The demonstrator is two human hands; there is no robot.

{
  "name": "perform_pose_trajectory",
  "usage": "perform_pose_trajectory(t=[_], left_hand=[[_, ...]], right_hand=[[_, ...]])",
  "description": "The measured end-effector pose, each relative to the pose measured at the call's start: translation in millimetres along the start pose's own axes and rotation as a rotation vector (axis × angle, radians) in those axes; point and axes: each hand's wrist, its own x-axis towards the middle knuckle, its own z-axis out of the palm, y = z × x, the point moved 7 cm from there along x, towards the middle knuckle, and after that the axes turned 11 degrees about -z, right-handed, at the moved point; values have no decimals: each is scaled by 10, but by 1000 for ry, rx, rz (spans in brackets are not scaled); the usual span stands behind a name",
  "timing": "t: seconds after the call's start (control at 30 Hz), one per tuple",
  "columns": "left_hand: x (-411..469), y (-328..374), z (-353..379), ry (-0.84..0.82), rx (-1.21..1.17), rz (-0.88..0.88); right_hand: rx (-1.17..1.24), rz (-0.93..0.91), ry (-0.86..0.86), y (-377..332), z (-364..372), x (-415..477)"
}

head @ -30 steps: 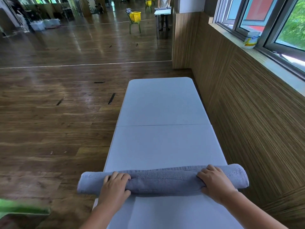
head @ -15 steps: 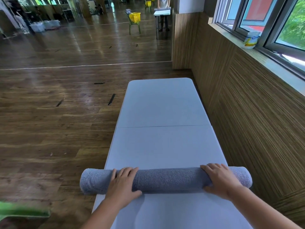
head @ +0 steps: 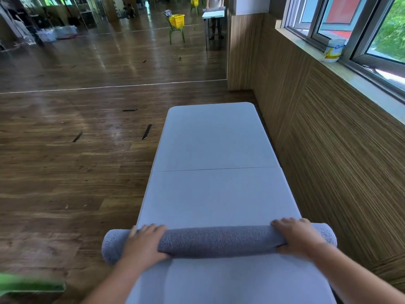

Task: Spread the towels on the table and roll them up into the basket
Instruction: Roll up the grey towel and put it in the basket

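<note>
A grey towel (head: 219, 241) lies rolled into a long tube across the near end of the white folding table (head: 214, 150). Its two ends stick out past the table's side edges. My left hand (head: 143, 243) presses down on the roll near its left end, fingers curled over the top. My right hand (head: 299, 236) presses on the roll near its right end in the same way. No loose flap of towel shows behind the roll.
A wood-panelled wall (head: 328, 150) runs close along the table's right side, with a window sill and a white tub (head: 333, 50) above. Wooden floor lies to the left. A green object (head: 30, 285) shows at the bottom left. A yellow basket (head: 177, 20) sits on a far chair.
The last flat strip of towel has been rolled in, and the roll has become a tight round tube. Both hands stayed on its ends and slid slightly outward.
</note>
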Motion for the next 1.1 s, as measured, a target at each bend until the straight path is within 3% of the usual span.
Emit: perform_pose_trajectory(t=[0.07,0.17,0.33,0.47,0.53,0.6,0.67,0.73,0.8,0.83,0.93,1.0,1.03,1.1], left_hand=[[19,-337,19,-10,11,-92],[68,-278,-2,-28,-75,-156],[70,291,54,-47,-482,-366],[-131,1040,119,-96,-736,-394],[-278,1376,146,-183,-1026,-400],[-399,1630,276,-388,-1358,-440],[-516,1774,380,-628,-1569,-444],[-694,1821,276,-765,-1644,-378],[-798,1839,186,-767,-1469,-170],[-823,1822,91,-685,-1294,-29],[-822,1782,-268,-171,-720,336],[-771,1787,-369,186,-351,490],[-730,1769,-367,211,-217,500],[-585,1646,-274,76,-77,448]], right_hand=[[78,48,14,258,-17,-117],[184,118,19,244,23,-26],[427,274,201,-248,38,118],[573,283,252,-862,-27,212],[636,253,218,-1131,-13,230],[669,226,178,-1272,-56,204],[528,192,135,-1289,-138,151],[260,73,102,-1281,-211,127],[64,-88,107,-1284,-176,126],[1,-157,120,-1281,-147,117],[-88,-274,166,-1297,-90,73],[-68,-278,178,-1324,-99,36],[-50,-271,173,-1310,-70,34],[-30,-239,135,-1207,-23,-4]])
